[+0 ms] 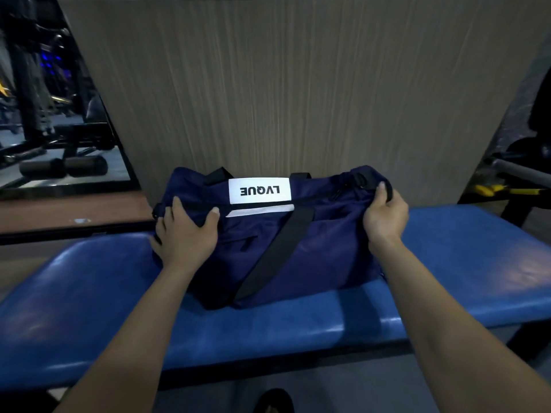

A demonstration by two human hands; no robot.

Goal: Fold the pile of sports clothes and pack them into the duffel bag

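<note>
A navy duffel bag with black straps and a white label lies on a blue padded bench, its zipper running along the top. My left hand rests on the bag's left end, fingers spread over the fabric and thumb by the zipper line. At the right end my right hand grips the bunched fabric and a black strap loop. No loose clothes are in view.
A wood-grain wall panel rises directly behind the bag. A mirror at the left reflects gym machines. Metal gym equipment with a yellow part stands at the right. A dark shoe shows below the bench.
</note>
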